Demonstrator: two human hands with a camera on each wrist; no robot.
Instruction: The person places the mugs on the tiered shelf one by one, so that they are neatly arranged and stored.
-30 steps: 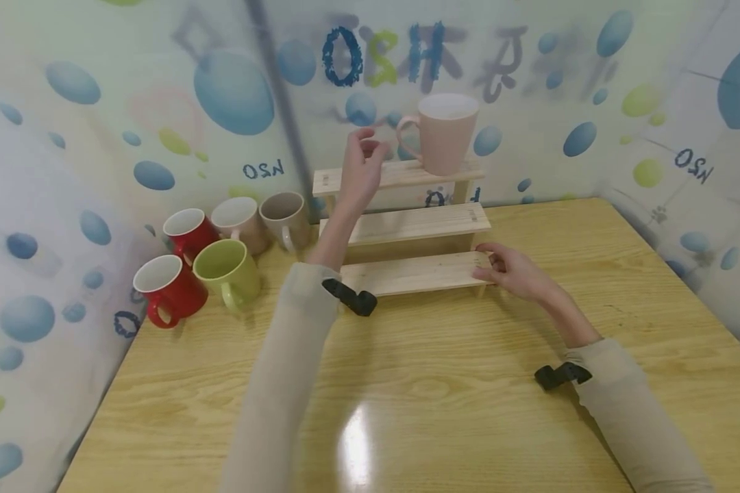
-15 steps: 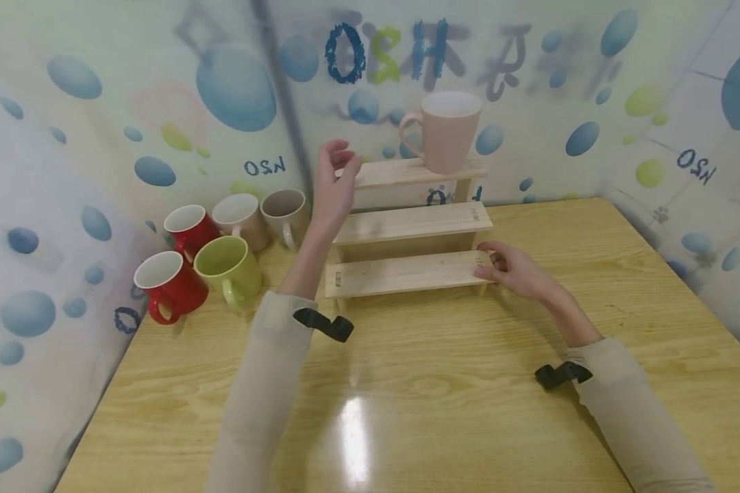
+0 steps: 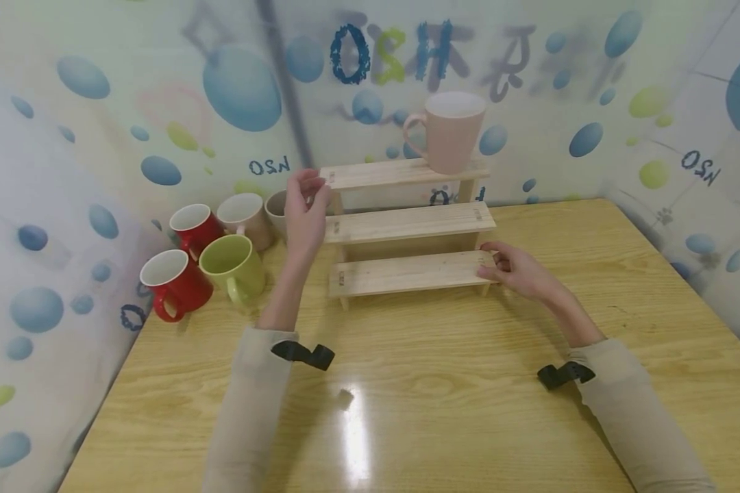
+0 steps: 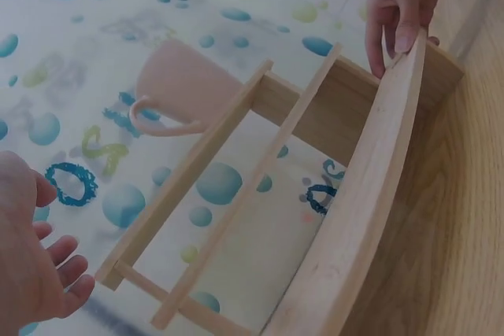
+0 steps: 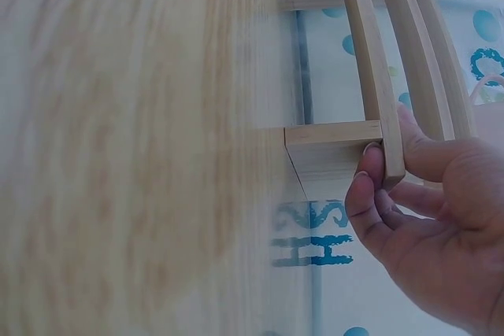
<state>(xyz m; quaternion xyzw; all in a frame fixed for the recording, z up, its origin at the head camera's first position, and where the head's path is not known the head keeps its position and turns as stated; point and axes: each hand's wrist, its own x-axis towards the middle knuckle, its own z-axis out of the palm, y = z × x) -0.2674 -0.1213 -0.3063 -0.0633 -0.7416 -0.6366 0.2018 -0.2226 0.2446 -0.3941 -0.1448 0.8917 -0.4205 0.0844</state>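
Note:
A three-tier wooden shelf rack (image 3: 413, 270) stands on the table. On the right part of its top tier sits a pink mug (image 3: 453, 133), upright with its handle to the left. My right hand (image 3: 521, 272) pinches the right end of the lowest board; in the right wrist view the thumb (image 5: 425, 151) lies on one face and curled fingers on the other. My left hand (image 3: 306, 212), loosely bent and holding nothing, is beside the left end of the upper tiers. The left wrist view has that hand (image 4: 35, 249) apart from the rack.
Left of the rack, several mugs stand together: a green mug (image 3: 231, 267), a front red mug (image 3: 175, 281), a back red mug (image 3: 195, 226), a pale pink mug (image 3: 244, 218) and a grey-brown mug (image 3: 277, 209) partly behind my left hand. A patterned curtain (image 3: 370, 144) borders the wooden table (image 3: 444, 383).
My left hand has moved left and down, away from the pink mug, past the rack's left end. My right hand keeps its hold on the lowest board. The mugs have not moved.

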